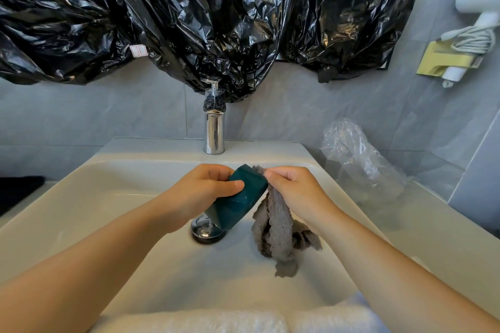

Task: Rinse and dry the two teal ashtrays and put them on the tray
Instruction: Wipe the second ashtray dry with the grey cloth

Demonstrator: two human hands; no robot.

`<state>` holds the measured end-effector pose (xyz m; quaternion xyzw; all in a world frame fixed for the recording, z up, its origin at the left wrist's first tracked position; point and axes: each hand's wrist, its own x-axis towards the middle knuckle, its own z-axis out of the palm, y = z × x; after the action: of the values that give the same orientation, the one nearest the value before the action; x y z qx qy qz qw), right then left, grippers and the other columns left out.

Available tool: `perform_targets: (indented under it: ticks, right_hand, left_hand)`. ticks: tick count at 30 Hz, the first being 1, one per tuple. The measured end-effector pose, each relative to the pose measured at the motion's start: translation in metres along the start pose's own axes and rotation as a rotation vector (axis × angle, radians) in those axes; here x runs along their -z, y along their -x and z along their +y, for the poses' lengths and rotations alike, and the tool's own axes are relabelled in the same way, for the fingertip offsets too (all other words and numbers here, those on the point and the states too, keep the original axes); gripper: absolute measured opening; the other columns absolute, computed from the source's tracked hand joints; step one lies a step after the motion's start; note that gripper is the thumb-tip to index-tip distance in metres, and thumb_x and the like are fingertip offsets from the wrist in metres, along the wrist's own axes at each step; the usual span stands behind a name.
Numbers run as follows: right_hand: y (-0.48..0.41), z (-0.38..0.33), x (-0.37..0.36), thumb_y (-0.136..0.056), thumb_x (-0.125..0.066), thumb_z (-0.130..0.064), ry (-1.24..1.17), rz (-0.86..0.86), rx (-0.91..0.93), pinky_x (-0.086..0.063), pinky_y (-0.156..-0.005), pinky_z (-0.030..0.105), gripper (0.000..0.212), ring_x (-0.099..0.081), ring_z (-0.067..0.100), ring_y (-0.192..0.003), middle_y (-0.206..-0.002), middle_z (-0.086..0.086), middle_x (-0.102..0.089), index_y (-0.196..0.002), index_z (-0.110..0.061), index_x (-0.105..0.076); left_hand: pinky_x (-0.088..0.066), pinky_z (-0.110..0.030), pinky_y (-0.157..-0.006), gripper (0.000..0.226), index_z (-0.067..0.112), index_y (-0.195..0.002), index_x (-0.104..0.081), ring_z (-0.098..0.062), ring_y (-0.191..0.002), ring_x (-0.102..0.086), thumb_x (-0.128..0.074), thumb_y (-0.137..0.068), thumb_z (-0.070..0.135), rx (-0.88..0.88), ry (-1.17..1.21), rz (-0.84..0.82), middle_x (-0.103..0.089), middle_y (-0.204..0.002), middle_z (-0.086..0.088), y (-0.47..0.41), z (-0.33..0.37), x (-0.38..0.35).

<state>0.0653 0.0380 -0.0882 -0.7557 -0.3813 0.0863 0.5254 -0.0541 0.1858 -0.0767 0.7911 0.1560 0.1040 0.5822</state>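
Over the white sink (81, 197) my left hand (205, 189) grips a teal ashtray (238, 200), held on edge and tilted, its faceted outside facing me. My right hand (292, 186) pinches a grey cloth (276, 227) against the ashtray's upper right rim. The cloth hangs down from my fingers, and its lower end lies bunched on the basin floor. The ashtray's inside is hidden from me. No second ashtray and no tray are in view.
A chrome tap (214, 130) stands at the back of the sink, with the chrome drain (207, 230) under the ashtray. Black plastic sheeting (189, 13) covers the wall above. Clear crumpled plastic (359, 159) lies on the right counter. A white towel (216, 322) drapes the near rim.
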Motion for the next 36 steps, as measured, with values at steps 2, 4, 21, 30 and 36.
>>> perform_targets:
  ticks: [2,4,21,30,36]
  right_hand:
    - [0.002,0.0,-0.001,-0.1,-0.05,-0.021,-0.005,-0.008,0.056,-0.049,-0.096,0.046,0.031,-0.061,0.035,-0.104,-0.106,0.024,-0.068,-0.099,0.001,-0.071]
    - [0.006,-0.007,-0.003,-0.099,-0.051,-0.019,0.044,-0.036,0.161,-0.049,-0.097,0.022,0.027,-0.063,0.012,-0.11,-0.117,0.001,-0.071,-0.113,-0.013,-0.073]
    - [0.003,-0.005,0.001,-0.1,-0.049,-0.017,-0.08,-0.065,0.002,-0.05,-0.101,0.035,0.027,-0.066,0.009,-0.106,-0.106,-0.006,-0.075,-0.107,-0.024,-0.074]
    - [0.005,-0.01,-0.004,-0.098,-0.054,-0.015,-0.098,-0.072,0.068,-0.049,-0.099,0.029,0.025,-0.065,0.007,-0.108,-0.109,-0.008,-0.074,-0.114,-0.022,-0.072]
    - [-0.002,0.003,-0.002,-0.1,-0.051,-0.021,0.0,0.026,0.014,-0.049,-0.101,0.039,0.026,-0.065,0.009,-0.105,-0.105,-0.009,-0.074,-0.111,-0.021,-0.075]
  left_hand:
    - [-0.053,-0.032,-0.076,0.017,0.008,-0.103,-0.068,-0.025,-0.09,-0.067,-0.059,-0.093,0.018,0.0,-0.016,-0.011,-0.073,-0.097,-0.01,0.0,0.001,0.0]
    - [-0.055,-0.039,-0.087,0.019,0.009,-0.107,-0.068,-0.029,-0.097,-0.067,-0.06,-0.092,0.019,0.004,-0.03,-0.013,-0.073,-0.102,-0.012,0.001,0.001,0.002]
    - [-0.055,-0.027,-0.081,0.013,0.015,-0.103,-0.066,-0.018,-0.09,-0.069,-0.055,-0.095,0.014,-0.066,-0.082,-0.089,-0.074,-0.098,-0.004,0.007,0.003,0.005]
    - [-0.052,-0.04,-0.089,0.026,0.015,-0.097,-0.07,-0.029,-0.091,-0.069,-0.055,-0.094,0.036,0.034,0.068,0.081,-0.075,-0.093,-0.01,0.002,0.007,0.0]
    - [-0.052,-0.034,-0.081,0.018,0.008,-0.096,-0.07,-0.024,-0.082,-0.068,-0.054,-0.096,0.015,-0.05,-0.018,0.044,-0.074,-0.091,-0.011,0.002,0.001,0.001]
